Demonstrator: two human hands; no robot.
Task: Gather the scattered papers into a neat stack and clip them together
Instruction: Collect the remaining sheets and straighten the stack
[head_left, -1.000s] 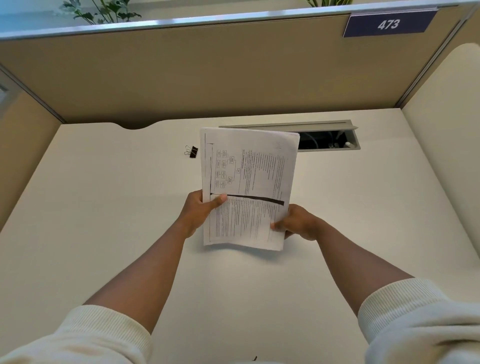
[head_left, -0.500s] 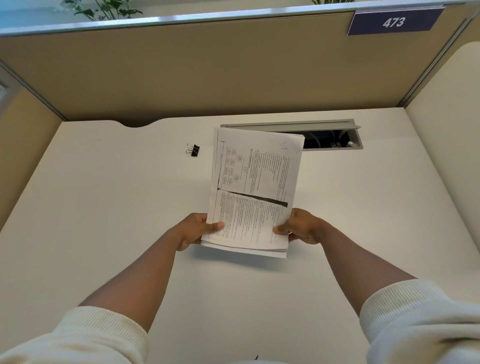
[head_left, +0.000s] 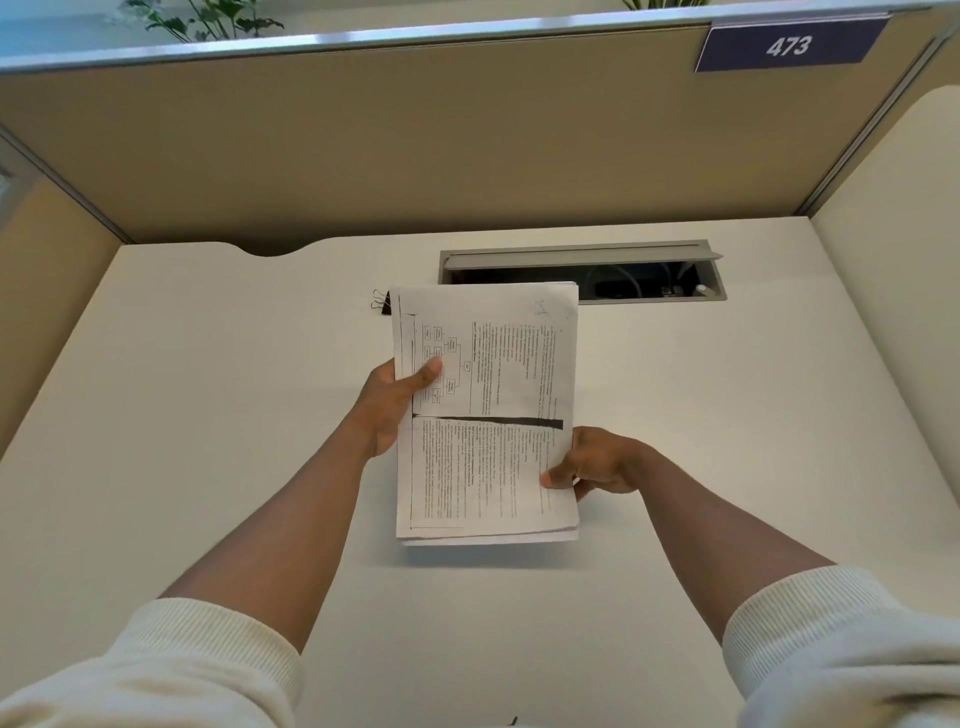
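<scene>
Both hands, left hand and right hand, are grasping the papers, now squared up since a moment ago. The clip is waiting on the tabletop, likely next.

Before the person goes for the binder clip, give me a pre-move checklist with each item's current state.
1. Papers gathered in one stack: ok.
2. Edges flush: not ok, lower sheets stick out along the bottom.
3. Left hand gripping the left edge: ok.
4. Right hand gripping the lower right edge: ok.
5. Binder clip located: ok, on the desk, partly hidden behind the stack's top left corner.
6. Clip able to span the stack: cannot tell.
</scene>
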